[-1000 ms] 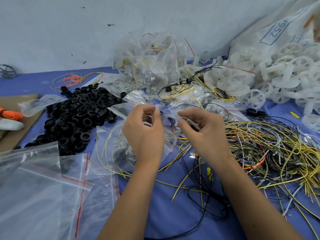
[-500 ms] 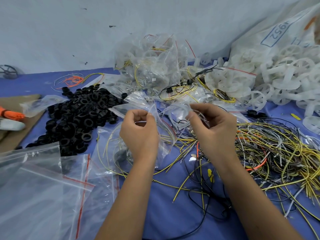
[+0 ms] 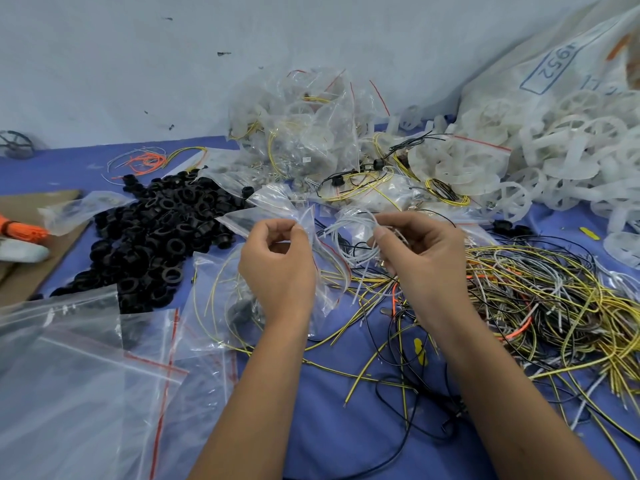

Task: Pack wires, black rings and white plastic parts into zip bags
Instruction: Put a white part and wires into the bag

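1. left hand (image 3: 277, 268) pinches the zip bag (image 3: 294, 216) mouth, holding it up for loading.
2. right hand (image 3: 420, 258) pinches a coiled white wire (image 3: 353, 226) just beside the opening (not inside yet).

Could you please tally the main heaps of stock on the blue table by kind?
Heap of black rings: 1
Heap of white plastic parts: 1
Large tangle of wires: 1
Pile of filled zip bags: 1
Stack of empty zip bags: 1
Total: 5 heaps
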Demonstrator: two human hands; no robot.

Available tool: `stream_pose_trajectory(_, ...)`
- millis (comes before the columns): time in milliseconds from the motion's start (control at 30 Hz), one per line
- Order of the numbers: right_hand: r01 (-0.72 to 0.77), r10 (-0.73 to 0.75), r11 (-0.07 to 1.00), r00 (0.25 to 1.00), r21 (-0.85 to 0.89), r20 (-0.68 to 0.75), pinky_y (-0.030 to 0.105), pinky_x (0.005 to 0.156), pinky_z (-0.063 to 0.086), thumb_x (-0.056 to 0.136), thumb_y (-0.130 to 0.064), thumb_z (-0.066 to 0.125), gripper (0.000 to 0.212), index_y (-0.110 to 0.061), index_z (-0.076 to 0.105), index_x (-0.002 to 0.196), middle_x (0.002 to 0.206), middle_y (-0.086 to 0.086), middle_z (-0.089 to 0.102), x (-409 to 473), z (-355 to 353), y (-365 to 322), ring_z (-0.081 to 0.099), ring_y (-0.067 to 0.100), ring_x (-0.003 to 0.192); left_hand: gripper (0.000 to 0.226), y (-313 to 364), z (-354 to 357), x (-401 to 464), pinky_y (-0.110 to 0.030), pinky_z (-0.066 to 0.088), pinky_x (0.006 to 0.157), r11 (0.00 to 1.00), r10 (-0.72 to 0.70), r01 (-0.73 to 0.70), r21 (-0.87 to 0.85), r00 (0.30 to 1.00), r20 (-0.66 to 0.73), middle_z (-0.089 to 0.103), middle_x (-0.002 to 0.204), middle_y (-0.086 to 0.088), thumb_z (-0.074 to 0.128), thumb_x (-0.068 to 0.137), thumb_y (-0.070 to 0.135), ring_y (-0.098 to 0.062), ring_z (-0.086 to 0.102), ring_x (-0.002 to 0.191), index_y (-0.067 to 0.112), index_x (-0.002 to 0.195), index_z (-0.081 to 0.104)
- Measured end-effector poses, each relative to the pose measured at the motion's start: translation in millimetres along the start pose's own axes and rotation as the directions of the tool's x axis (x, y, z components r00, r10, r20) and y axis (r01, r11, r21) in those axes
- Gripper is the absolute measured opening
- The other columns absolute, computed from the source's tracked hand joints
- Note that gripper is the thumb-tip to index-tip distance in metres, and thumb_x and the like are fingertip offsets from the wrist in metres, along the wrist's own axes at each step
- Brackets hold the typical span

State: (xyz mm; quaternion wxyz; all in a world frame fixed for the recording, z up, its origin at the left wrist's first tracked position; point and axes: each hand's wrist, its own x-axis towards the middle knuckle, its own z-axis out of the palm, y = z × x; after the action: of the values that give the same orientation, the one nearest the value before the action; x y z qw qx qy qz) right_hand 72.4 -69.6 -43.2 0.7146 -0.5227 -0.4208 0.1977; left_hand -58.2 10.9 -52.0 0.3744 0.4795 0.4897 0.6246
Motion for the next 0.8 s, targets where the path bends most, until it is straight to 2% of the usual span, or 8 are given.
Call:
stream_pose_trajectory(67, 0.002, -0.001, 0.998, 1.000, 0.056, -0.022, 0.019, 0.051, 0.043, 0.089, -0.006, 0.070, 0.014, -0.017, 0.077, 0.093, 0.068, 0.001, 0.071, 1, 1, -2, 0.054, 0.005, 0.050, 0.007, 0, 0, 1, -0.029, 0.055, 0.066, 1.000, 0.000, 0.000, 0.000, 1.000, 0.002, 0.070, 0.076, 0.003, 0.069, 0.087, 0.010, -0.023, 0.071, 0.072, 0.016, 0.084, 0.069)
stream_pose_trajectory(233, 0.010, 0.015, 0.950, 0.997, 0.313, -0.077, 0.023, 0.047, 0.039, 0.093, -0.001, 0.064, 0.016, -0.012, 0.076, 0.098, 0.076, 0.012, 0.071, 5, -5, -6, 0.047, 0.017, 0.052, 0.010, -3, 1, 0, -0.025, 0.053, 0.062, 1.000, -0.025, 0.025, 0.014, 1.000, 0.004, 0.070, 0.074, 0.003, 0.069, 0.086, 0.010, -0.015, 0.068, 0.066, 0.019, 0.082, 0.069)
stream_pose_trajectory(433, -0.067, 0.123, 0.882, 0.988, 0.467, -0.090, 0.020, 0.049, 0.040, 0.097, 0.003, 0.058, 0.017, -0.005, 0.073, 0.101, 0.076, 0.009, 0.071, 8, -9, -7, 0.052, 0.014, 0.058, 0.009, -4, 1, 0, -0.017, 0.047, 0.057, 0.999, -0.032, 0.032, 0.036, 0.999, 0.009, 0.070, 0.073, 0.004, 0.069, 0.085, 0.009, -0.005, 0.061, 0.060, 0.017, 0.082, 0.070)
stream_pose_trajectory(533, -0.043, 0.083, 0.936, 0.991, 0.348, -0.100, 0.021, 0.047, 0.039, 0.096, 0.004, 0.060, 0.015, -0.003, 0.072, 0.102, 0.074, 0.010, 0.070, 8, -10, -7, 0.047, 0.016, 0.053, 0.010, -3, 1, 0, -0.015, 0.047, 0.056, 0.999, -0.031, 0.030, 0.023, 1.000, 0.006, 0.070, 0.073, 0.006, 0.069, 0.086, 0.009, -0.005, 0.062, 0.060, 0.018, 0.082, 0.070)
stream_pose_trajectory(600, -0.036, 0.057, 0.970, 0.995, 0.240, -0.082, 0.022, 0.046, 0.038, 0.094, 0.004, 0.063, 0.016, -0.008, 0.074, 0.096, 0.072, 0.009, 0.070, 7, -7, -6, 0.045, 0.014, 0.049, 0.010, -2, 1, -1, -0.013, 0.046, 0.056, 1.000, -0.012, 0.012, 0.008, 1.000, 0.002, 0.069, 0.072, 0.008, 0.070, 0.086, 0.009, -0.005, 0.063, 0.061, 0.019, 0.082, 0.070)
stream_pose_trajectory(667, -0.059, 0.070, 0.986, 0.996, 0.154, -0.064, 0.021, 0.047, 0.040, 0.092, 0.002, 0.067, 0.020, -0.014, 0.077, 0.090, 0.069, 0.007, 0.069, 4, -3, -5, 0.049, 0.009, 0.048, 0.011, 0, 1, -1, -0.013, 0.045, 0.057, 1.000, 0.015, -0.015, -0.010, 1.000, 0.002, 0.068, 0.069, 0.011, 0.070, 0.086, 0.010, -0.005, 0.062, 0.061, 0.019, 0.080, 0.070)
stream_pose_trajectory(800, -0.009, 0.010, 0.989, 1.000, -0.148, 0.006, 0.020, 0.057, 0.047, 0.088, -0.004, 0.073, 0.015, -0.017, 0.079, 0.089, 0.070, -0.003, 0.072, 0, -2, -2, 0.060, 0.006, 0.059, 0.015, 3, 2, -5, -0.014, 0.047, 0.060, 0.993, 0.114, -0.113, -0.027, 0.993, 0.033, 0.068, 0.069, 0.015, 0.070, 0.086, 0.009, -0.002, 0.062, 0.061, 0.023, 0.079, 0.070)
